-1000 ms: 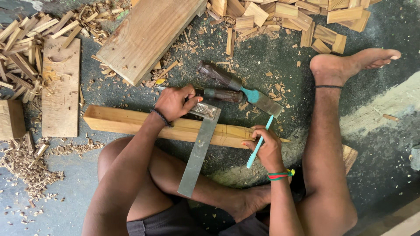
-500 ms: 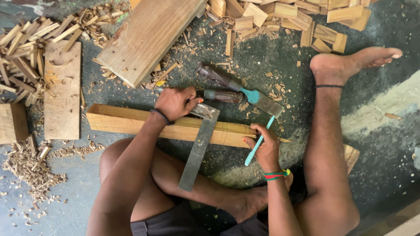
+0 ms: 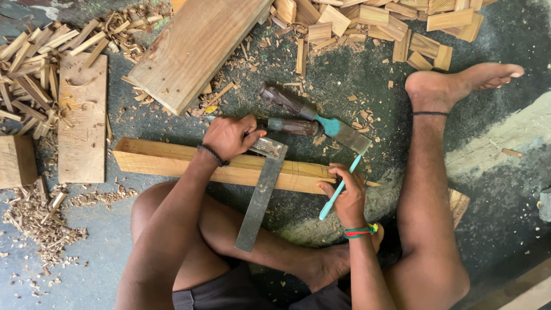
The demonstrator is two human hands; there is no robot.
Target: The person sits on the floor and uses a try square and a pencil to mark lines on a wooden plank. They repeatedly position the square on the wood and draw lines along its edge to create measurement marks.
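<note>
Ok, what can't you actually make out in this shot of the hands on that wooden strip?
Head view:
- Square's stock: partly under the left hand.
- Pencil tip: too small to tell whether it touches the wooden strip.
- Far chisel: blade end hidden by pencil.
- Top plank: cut off by frame edge.

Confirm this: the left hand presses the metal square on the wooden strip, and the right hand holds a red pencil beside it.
Wrong in one respect: the pencil is light blue, not red, as the head view shows. The rest stands: the left hand presses the metal square on the wooden strip, and the right hand holds the pencil beside it.
</note>
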